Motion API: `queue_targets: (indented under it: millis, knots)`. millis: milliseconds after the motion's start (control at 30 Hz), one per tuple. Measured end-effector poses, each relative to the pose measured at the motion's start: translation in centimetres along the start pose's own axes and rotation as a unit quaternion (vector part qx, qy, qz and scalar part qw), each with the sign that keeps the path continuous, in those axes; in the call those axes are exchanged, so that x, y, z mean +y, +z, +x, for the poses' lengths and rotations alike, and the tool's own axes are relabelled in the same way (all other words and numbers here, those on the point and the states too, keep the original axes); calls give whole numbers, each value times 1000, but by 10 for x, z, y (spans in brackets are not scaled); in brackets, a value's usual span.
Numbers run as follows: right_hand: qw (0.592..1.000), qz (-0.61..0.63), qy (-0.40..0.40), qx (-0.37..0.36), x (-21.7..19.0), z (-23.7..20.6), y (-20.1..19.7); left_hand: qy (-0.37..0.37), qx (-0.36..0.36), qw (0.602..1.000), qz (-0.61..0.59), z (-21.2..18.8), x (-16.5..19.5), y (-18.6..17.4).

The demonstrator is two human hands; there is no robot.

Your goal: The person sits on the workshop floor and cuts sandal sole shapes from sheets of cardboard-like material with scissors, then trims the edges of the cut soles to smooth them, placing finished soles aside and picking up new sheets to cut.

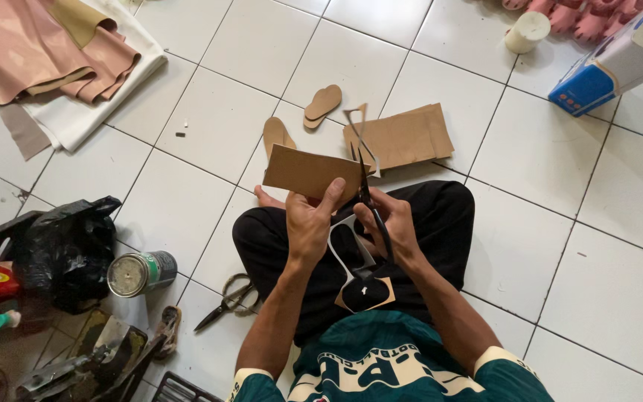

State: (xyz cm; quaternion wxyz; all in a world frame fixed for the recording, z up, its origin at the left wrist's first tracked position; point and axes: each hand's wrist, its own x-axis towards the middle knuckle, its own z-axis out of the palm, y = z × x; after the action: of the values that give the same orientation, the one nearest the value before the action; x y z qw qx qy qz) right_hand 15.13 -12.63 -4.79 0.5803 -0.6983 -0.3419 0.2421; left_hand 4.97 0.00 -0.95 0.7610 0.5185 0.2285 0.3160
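I sit cross-legged on a white tiled floor. My left hand pinches a folded brown cardboard sheet by its near edge and holds it up over my lap. My right hand grips black-handled scissors whose blades point away and bite into the sheet's right side. A thin trimmed strip curls up from the cut. A pale cut-out offcut and a brown piece with a sole-shaped hole lie on my lap.
Brown sole cut-outs and a stack of brown sheets lie ahead on the floor. A second pair of scissors, a tin can and a black bag sit left. Pink fabric lies far left; a blue box far right.
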Motion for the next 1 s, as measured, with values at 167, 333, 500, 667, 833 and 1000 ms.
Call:
queue_targets:
  millis: [167,333,500,667,833,1000]
  knots:
    - [1000,5,15,-8,-5,-3,-2,0,-37,998,43,2,10,-6]
    - [1000,18,-5,-16,-10,-5,-4,-10,-59,998,32,4,16,-8]
    - [998,57,4,-31,-13,-7,-6,-6,-81,994,68,10,19,-14]
    - [996,84,-10,-38,-12,-9,-6,-13,-80,986,143,12,21,-20]
    - [999,23,18,-33,-10,-10,-10,-30,-88,975,202,17,21,-28]
    - [999,-24,16,-24,-7,-11,-8,-27,-63,994,91,22,9,-22]
